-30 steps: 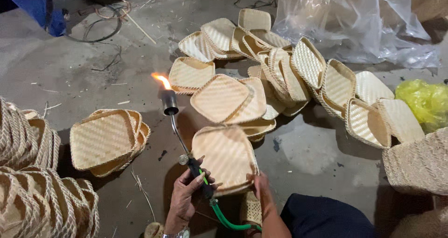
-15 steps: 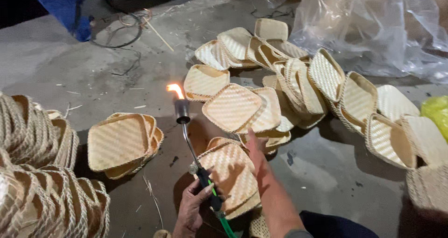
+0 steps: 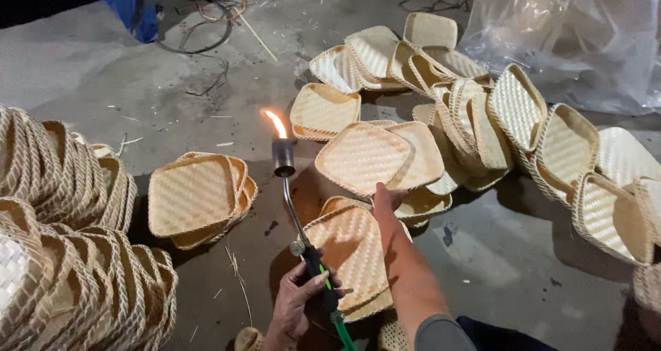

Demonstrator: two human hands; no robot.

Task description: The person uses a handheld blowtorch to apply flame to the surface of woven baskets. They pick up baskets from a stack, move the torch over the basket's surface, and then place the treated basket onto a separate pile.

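The left hand [image 3: 292,310] at the bottom centre wraps its fingers tight around the handle of a lit gas torch [image 3: 292,192] — flame pointing up mid-frame. The right hand [image 3: 387,198] reaches up to a square woven bamboo tray [image 3: 361,157] at the centre, fingers hidden beneath its near edge — their grip cannot be told — just above a stack of trays [image 3: 351,254].

one lit gas torch [image 3: 296,206], many woven trays [image 3: 361,157]

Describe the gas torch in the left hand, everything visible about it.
The gas torch is a thin, bent metal tube with a dark cylindrical burner head at its far end, from which a small orange-yellow flame rises. Near the person sit a small metal valve and a black grip, with a green hose leaving its lower end. The left hand wraps the grip. The tube points away from the person, over the concrete floor, beside a stack of woven trays; contact with them cannot be told.
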